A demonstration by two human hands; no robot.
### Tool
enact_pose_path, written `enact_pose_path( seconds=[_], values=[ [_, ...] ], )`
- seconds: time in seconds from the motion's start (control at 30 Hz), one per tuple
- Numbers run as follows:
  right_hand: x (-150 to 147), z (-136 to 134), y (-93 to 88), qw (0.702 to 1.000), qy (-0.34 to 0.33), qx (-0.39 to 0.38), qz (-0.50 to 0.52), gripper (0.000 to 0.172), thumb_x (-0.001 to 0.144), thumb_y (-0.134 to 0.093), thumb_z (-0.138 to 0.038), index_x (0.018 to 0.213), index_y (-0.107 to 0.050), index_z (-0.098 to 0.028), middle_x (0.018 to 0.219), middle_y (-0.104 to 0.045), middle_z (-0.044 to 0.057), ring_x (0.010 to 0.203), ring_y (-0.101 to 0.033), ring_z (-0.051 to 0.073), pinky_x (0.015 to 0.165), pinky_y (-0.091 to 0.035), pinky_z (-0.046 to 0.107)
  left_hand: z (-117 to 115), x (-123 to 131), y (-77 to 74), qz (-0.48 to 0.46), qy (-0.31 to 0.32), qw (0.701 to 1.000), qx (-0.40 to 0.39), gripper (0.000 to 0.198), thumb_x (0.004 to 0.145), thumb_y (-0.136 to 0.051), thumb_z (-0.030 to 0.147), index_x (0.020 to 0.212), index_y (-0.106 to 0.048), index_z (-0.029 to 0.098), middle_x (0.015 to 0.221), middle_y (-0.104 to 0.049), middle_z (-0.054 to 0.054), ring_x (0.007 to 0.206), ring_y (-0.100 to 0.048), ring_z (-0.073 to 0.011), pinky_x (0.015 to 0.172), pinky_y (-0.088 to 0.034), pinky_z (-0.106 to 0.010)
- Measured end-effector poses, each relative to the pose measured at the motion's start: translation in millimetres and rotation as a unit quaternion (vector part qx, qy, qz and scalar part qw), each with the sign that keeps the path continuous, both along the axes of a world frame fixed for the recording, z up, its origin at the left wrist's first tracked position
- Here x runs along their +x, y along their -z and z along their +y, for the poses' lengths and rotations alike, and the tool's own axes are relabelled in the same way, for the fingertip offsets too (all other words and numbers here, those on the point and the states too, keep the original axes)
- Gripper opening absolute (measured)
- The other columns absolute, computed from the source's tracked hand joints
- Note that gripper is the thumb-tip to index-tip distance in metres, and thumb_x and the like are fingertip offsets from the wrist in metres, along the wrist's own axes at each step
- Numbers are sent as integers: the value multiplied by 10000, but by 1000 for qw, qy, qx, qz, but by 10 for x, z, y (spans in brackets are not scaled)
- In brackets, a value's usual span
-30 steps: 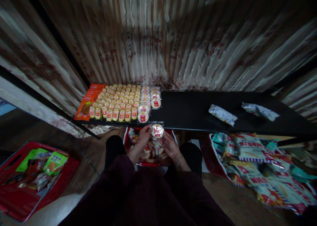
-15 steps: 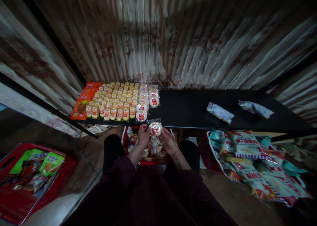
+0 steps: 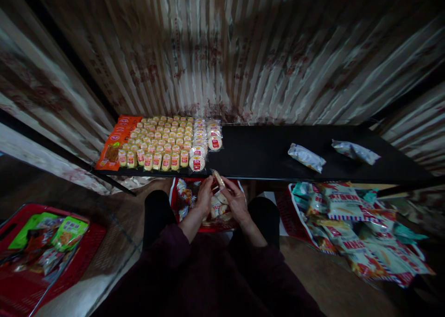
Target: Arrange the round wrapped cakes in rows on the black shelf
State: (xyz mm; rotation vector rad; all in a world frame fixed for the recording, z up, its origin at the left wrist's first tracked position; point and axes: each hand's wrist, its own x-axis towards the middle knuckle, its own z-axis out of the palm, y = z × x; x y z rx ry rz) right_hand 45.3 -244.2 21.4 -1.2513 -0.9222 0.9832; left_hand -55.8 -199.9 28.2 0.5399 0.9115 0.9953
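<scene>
A round, pale wrapped cake is tilted almost edge-on between my hands, just in front of the shelf edge. My right hand grips its right side between thumb and fingers. At its left, my left hand has closed fingertips at the wrapper; their exact hold is partly hidden. Beneath both hands, a red basket holds more wrapped round cakes. On the black shelf, similar round cakes lie in overlapping columns beside rows of small yellow wrapped cakes.
Orange packets lie at the shelf's left end, and two whitish packets toward its right. A red basket of snacks stands on the floor at left. Large snack bags heap over another basket at right. A patterned curtain hangs behind.
The wrapped cake has turned from face-up to nearly edge-on. My hands have shifted slightly, with the left fingers now lower on the wrapper. The cakes on the shelf stay in the same arrangement.
</scene>
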Motion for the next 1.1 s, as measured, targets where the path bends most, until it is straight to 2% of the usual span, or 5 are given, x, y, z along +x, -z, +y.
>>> enact_pose_path(
  seconds=[0.13,0.37,0.63,0.97,1.1],
  values=[
    [-19,-6,14,982,31,59,-176,349,801,-598,-346,1133,-634,-242,1193,-612,75,1129,-547,223,1000,-420,431,-35,47,-35,-77,-7,997,5,434,667,-687,500,940,-672,163,1087,-660,-75,1086,-543,-216,943,-372,-322],
    [-143,-65,27,897,62,138,-415,339,817,-563,-273,1150,-613,-242,1197,-579,99,1127,-512,242,964,-435,464,-26,-1,-22,-70,-41,997,4,294,516,-782,328,734,-680,160,771,-674,-10,804,-588,-153,825,-409,-284],
    [-125,-60,-40,889,65,142,-430,332,900,-412,-272,1176,-587,-216,1218,-570,100,1146,-502,228,983,-418,453,47,-60,-108,-106,-24,994,-16,225,602,-736,281,766,-661,146,802,-696,-34,886,-613,-176,883,-415,-296],
    [17,8,95,939,121,41,-319,384,891,-433,-370,1202,-560,-183,1157,-627,118,1052,-586,219,912,-478,420,109,-104,-101,-118,8,991,-69,260,741,-623,281,950,-656,130,876,-716,-69,941,-635,-215,887,-459,-337],
    [17,4,46,912,130,75,-381,346,875,-454,-328,1168,-590,-204,1210,-602,101,1126,-532,231,974,-431,455,119,-97,-99,-123,32,989,-70,288,754,-603,281,991,-650,125,915,-713,-78,942,-631,-218,893,-458,-344]
  ],
)
